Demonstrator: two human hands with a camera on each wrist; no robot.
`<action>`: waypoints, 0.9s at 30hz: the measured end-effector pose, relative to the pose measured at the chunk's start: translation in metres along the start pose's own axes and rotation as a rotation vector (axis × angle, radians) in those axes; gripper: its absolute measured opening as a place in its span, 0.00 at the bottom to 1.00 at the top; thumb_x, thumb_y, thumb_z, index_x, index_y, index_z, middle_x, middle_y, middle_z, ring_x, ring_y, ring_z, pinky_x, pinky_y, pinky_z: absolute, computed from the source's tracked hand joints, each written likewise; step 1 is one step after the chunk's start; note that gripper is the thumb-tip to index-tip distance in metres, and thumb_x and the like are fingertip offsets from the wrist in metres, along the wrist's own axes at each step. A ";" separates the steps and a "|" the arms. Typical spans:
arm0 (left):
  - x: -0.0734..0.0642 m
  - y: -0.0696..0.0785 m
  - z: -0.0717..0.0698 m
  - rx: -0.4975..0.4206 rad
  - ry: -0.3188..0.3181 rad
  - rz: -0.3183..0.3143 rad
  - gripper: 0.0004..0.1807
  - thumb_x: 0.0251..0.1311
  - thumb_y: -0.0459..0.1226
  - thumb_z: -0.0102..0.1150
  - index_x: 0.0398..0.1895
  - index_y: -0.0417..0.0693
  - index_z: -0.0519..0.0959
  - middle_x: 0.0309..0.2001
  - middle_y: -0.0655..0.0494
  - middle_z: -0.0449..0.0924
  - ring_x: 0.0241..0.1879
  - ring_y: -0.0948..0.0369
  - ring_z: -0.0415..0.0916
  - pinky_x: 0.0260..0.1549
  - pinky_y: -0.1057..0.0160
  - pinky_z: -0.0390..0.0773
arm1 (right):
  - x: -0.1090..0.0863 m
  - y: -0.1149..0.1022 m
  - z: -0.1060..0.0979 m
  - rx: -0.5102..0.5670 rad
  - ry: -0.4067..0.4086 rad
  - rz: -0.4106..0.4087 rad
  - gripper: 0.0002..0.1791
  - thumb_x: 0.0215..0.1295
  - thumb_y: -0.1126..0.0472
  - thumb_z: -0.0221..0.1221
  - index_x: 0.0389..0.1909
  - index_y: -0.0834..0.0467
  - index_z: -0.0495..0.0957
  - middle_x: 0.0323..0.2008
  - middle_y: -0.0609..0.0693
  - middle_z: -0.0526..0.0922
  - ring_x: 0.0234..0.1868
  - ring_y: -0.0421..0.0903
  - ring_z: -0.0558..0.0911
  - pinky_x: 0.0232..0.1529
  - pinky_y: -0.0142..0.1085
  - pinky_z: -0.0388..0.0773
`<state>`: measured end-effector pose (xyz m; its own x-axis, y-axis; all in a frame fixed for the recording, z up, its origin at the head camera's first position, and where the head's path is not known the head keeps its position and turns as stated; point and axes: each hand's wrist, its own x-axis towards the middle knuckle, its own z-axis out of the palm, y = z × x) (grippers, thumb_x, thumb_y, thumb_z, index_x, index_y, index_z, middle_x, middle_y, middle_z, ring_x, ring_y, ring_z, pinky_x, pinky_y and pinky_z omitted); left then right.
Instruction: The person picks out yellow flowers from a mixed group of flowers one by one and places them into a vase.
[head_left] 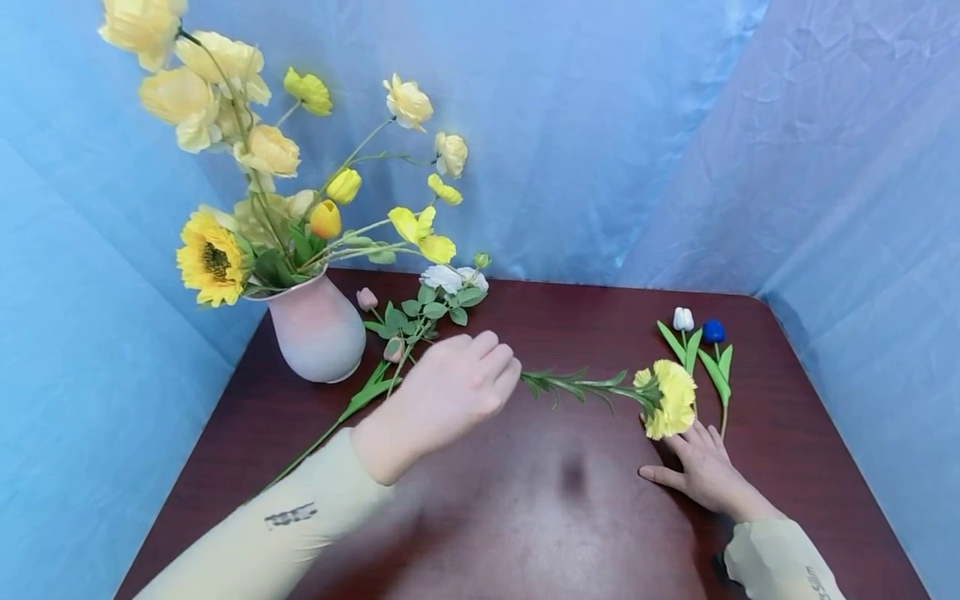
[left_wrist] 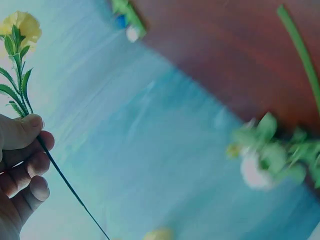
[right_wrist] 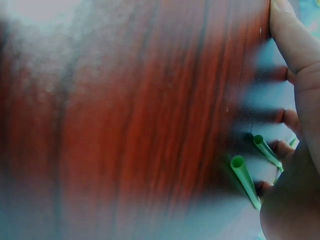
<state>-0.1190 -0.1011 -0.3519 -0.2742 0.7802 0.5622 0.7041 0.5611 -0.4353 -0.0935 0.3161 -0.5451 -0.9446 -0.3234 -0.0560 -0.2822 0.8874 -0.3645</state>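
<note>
A yellow carnation [head_left: 666,398] with a leafy green stem is held sideways above the table, its bloom toward the right. My left hand [head_left: 453,383] pinches that stem between thumb and fingers; in the left wrist view the thin lower stem [left_wrist: 75,192] runs on past the fingers. My right hand [head_left: 705,471] lies with spread fingers low over the table, just below the carnation bloom. By its fingertips are the stems of a white tulip [head_left: 683,319] and a blue tulip [head_left: 713,332]; the cut green stem ends [right_wrist: 244,175] show beside the fingers in the right wrist view.
A pink and white vase [head_left: 318,333] at the back left holds several yellow flowers, among them a sunflower [head_left: 213,258]. Pink tulips [head_left: 367,299] and a white leafy spray [head_left: 442,287] lie next to it. Blue cloth [head_left: 555,150] encloses the dark wooden table [head_left: 525,517].
</note>
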 end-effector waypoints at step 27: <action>-0.016 -0.079 -0.032 -0.098 0.165 -0.218 0.12 0.64 0.20 0.48 0.41 0.36 0.81 0.30 0.48 0.75 0.29 0.51 0.70 0.24 0.59 0.75 | 0.001 0.003 0.001 0.038 0.000 -0.022 0.45 0.62 0.39 0.67 0.77 0.50 0.64 0.78 0.65 0.53 0.76 0.74 0.49 0.64 0.78 0.44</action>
<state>-0.1494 -0.1664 -0.3041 -0.3215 0.5844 0.7451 0.7026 0.6748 -0.2260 -0.0948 0.3180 -0.5474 -0.9382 -0.3428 -0.0470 -0.2966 0.8668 -0.4009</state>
